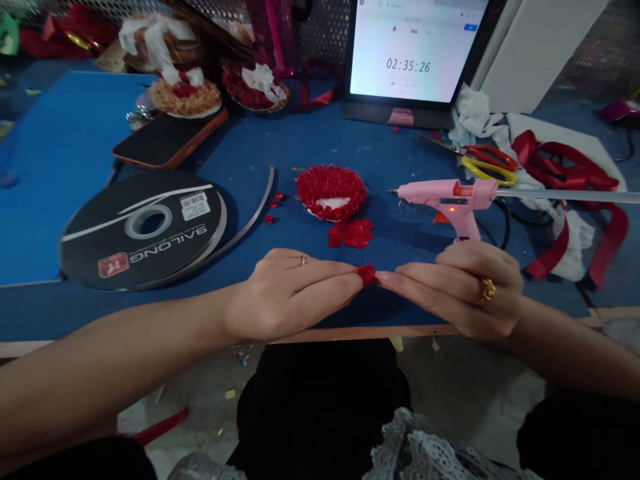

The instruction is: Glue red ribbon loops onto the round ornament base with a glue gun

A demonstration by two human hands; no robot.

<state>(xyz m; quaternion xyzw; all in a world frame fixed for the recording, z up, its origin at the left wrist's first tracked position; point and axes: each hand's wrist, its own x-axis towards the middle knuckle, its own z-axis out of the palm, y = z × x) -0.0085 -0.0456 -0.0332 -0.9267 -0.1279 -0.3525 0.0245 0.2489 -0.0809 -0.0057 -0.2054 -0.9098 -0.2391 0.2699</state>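
Note:
My left hand (290, 290) and my right hand (463, 287) meet near the front edge of the blue table (240, 153). Together their fingertips pinch a small folded piece of red ribbon (367, 274). Just beyond it lies a little pile of red ribbon pieces (351, 234). Behind that sits a round disc covered in red ribbon petals (331, 192), with a white patch showing at its front. A pink glue gun (450, 200) stands behind my right hand, nozzle pointing left, a red light on.
A large black ribbon spool (143, 230) lies at the left, a phone (167, 140) behind it. Finished ribbon discs (186, 97) stand at the back. A tablet (415, 53) shows a timer. Scissors (483, 162) and loose red ribbon (565, 173) are at the right.

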